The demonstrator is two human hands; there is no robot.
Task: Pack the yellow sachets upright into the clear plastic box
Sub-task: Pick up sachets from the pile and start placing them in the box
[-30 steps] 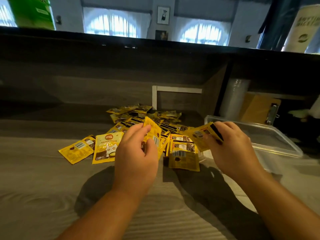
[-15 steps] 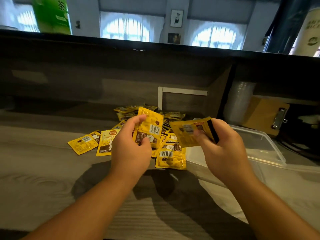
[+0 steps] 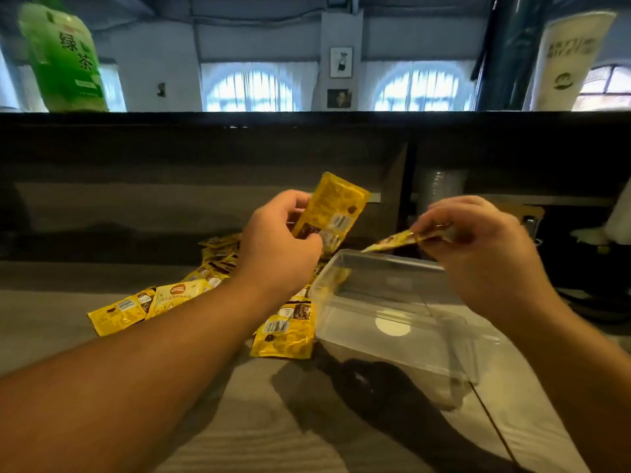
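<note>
The left hand (image 3: 280,247) pinches one yellow sachet (image 3: 333,209) upright; the right hand (image 3: 478,247) grips another sachet (image 3: 392,241) edge-on above the clear plastic box (image 3: 392,302). The left forearm hides part of the sachet pile (image 3: 211,268) on the counter (image 3: 51,322).

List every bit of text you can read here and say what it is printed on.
"绿茶": green bottle on the ledge, top left.
White cup, top right: lettering and round logo, too blurred to read.
Yellow sachets, including those in the left hand and right hand: barcodes and print, too small to read.
</note>
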